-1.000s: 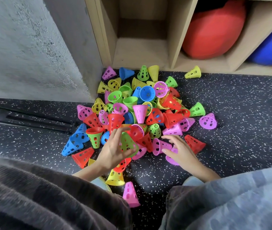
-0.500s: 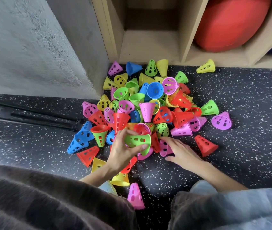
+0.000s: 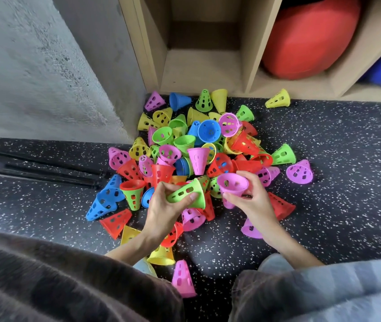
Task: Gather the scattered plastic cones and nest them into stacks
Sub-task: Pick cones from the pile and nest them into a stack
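Cones filled both my grips: the left hand (image 3: 161, 211) clamped a green cone (image 3: 186, 194) lying sideways, the right hand (image 3: 251, 201) pinched a pink cone (image 3: 232, 183), its mouth facing up-left. Just beyond both grips lay the mixed pile of cones (image 3: 198, 145) on the speckled floor (image 3: 347, 205); farther off stood wooden shelves (image 3: 208, 70).

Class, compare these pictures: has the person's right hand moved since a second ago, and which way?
Yes. The right hand has lifted off the floor, up and slightly toward the pile, and now grips a purple cone next to the left hand's green cone.
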